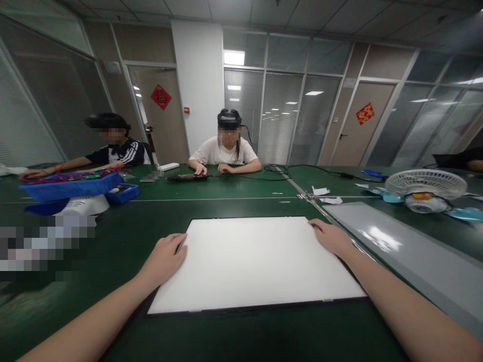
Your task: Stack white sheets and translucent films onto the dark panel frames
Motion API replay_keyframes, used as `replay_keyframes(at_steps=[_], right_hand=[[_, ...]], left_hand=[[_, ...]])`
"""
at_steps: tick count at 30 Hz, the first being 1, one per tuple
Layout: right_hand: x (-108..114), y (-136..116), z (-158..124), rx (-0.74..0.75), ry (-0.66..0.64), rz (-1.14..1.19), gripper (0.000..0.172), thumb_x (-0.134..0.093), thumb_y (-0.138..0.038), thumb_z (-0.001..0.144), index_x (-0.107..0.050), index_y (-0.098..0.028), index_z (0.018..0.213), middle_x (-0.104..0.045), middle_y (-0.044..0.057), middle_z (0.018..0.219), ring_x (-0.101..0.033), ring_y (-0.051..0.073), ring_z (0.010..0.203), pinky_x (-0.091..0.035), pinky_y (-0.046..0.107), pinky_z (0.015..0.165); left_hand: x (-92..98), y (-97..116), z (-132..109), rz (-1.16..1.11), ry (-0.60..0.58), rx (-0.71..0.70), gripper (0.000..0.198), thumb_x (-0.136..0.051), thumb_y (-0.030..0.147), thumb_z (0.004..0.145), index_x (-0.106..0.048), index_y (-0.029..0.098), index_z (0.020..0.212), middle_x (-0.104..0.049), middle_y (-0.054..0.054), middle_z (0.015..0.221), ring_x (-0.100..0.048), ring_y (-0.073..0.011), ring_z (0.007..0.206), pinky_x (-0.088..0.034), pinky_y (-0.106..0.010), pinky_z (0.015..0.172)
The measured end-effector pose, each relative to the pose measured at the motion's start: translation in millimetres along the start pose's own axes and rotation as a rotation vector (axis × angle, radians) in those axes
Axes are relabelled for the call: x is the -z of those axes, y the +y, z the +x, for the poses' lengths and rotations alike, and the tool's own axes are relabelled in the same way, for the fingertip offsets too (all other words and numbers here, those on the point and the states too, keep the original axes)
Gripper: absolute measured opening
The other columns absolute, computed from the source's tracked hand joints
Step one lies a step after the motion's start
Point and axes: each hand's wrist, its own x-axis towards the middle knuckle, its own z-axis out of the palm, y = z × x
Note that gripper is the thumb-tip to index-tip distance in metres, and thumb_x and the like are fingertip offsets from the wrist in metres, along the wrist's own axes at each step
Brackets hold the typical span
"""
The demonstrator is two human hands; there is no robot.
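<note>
A large flat white panel (254,261) with a thin dark border lies on the green table (234,193) right in front of me. My left hand (166,256) rests on the panel's left edge, fingers curled over the rim. My right hand (332,237) grips the far right corner, fingers bent around the edge. Both forearms reach in from the bottom of the view.
A grey panel (407,256) lies to the right. A small white fan (424,188) sits beyond it. Blue trays (71,186) with parts stand at the far left. Two people sit across the table; one has a dark tool (186,177) with a cable.
</note>
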Motion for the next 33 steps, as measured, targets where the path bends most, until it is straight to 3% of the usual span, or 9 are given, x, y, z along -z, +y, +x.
replay_keyframes(at_steps=[33], right_hand=[[-2.1,2.9,2.0,0.010,0.002,0.001,0.043,-0.033,-0.032,0.092,-0.056,-0.032,0.128,-0.070,0.006,0.110,-0.065,0.025,0.097,-0.045,0.034,0.078]], left_hand=[[0.9,2.5,-0.1,0.039,-0.016,0.007,0.058,-0.036,0.041,0.087,-0.057,0.009,0.131,-0.057,-0.013,0.133,-0.049,-0.0304,0.123,-0.037,-0.043,0.105]])
